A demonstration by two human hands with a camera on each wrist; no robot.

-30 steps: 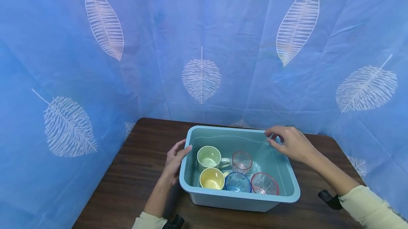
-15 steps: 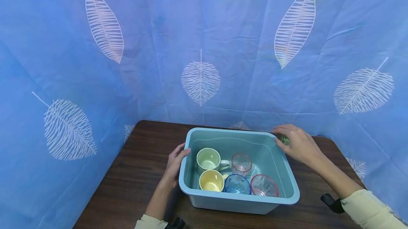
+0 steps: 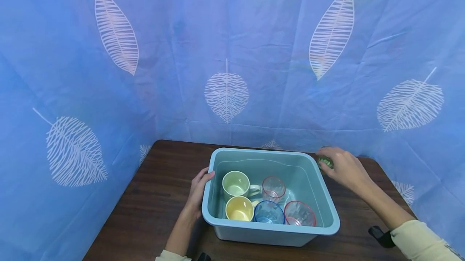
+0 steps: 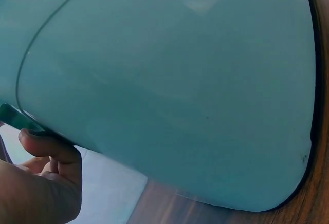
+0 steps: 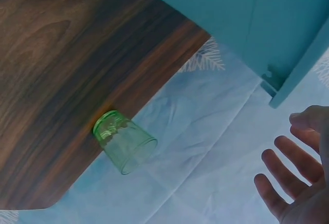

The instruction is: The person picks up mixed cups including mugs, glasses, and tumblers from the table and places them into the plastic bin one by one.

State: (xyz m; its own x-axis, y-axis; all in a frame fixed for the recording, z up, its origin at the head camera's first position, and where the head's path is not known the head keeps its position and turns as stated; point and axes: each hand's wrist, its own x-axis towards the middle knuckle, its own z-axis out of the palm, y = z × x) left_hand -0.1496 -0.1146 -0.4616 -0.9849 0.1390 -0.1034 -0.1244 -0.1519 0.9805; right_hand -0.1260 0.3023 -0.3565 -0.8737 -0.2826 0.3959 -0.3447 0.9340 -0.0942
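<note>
My left hand (image 3: 196, 194) grips the left rim of a light blue plastic basin (image 3: 261, 150), thumb over the edge and fingers outside. Its wall (image 4: 180, 106) fills most of the left wrist view. Inside stand a pale green mug (image 3: 235, 183), a yellow mug (image 3: 239, 209), a blue-rimmed glass (image 3: 269, 212) and two red-rimmed glasses. Beyond the basin's back right corner, a green glass (image 5: 126, 139) stands upright near the table's far edge. Close to it is my right hand (image 3: 344, 169), fingers spread and apart from the glass in the right wrist view.
The basin sits on a dark wooden table (image 3: 145, 196). Blue curtains (image 3: 181, 51) with white leaf prints hang close behind the table and along both sides. The basin's rim lies between the right hand and the mugs and glasses.
My right hand has moved from over the basin's back right corner, outward to the right, to the green glass. My left hand keeps its grip on the rim.
</note>
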